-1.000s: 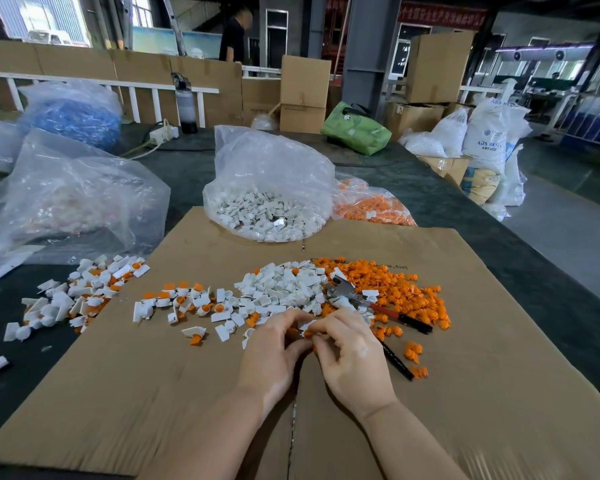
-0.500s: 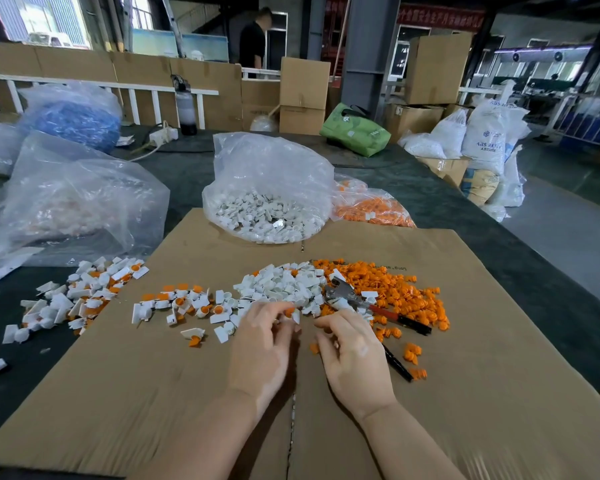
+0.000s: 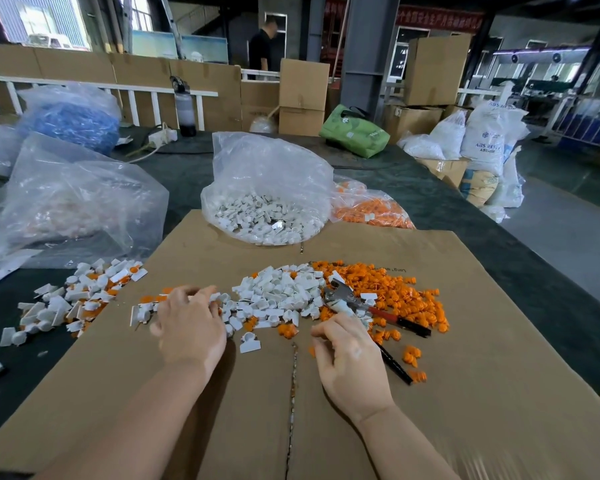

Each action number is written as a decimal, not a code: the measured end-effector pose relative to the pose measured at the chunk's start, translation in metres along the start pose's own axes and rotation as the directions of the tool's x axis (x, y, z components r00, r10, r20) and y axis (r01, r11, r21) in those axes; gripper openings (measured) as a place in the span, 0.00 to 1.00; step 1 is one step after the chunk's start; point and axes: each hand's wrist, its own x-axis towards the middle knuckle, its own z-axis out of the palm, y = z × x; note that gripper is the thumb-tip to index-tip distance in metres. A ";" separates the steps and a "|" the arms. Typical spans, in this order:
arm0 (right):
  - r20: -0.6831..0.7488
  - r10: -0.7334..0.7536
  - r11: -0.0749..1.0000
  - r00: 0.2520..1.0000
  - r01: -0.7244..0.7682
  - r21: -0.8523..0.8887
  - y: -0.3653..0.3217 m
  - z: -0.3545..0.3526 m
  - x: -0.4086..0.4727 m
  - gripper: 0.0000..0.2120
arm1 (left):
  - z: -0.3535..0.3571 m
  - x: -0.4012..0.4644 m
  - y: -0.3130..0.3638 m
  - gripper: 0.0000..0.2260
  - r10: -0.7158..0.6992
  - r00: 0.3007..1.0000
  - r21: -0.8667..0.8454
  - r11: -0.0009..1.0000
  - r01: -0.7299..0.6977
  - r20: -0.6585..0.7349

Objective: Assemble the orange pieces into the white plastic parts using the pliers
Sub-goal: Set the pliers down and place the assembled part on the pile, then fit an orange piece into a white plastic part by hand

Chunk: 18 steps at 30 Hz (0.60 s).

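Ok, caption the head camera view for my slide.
Two bare hands sort white plastic parts and orange pieces on cardboard, pliers lying unused.

Pliers (image 3: 347,301) btwn white parts (image 3: 274,292), orange pieces (image 3: 395,289).

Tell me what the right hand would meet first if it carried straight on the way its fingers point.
Most likely the silver-headed pliers with red and black handles: the right hand points up and away, with the tool's metal head just beyond its fingertips. White plastic parts lie right beside that line, so depth leaves some doubt.
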 end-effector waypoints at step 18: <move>0.102 0.067 0.991 0.993 -0.054 -0.123 0.003 0.005 -0.002 0.04 | 0.018 -0.033 0.018 0.09 0.432 0.897 -0.158 0.896 -0.415 0.093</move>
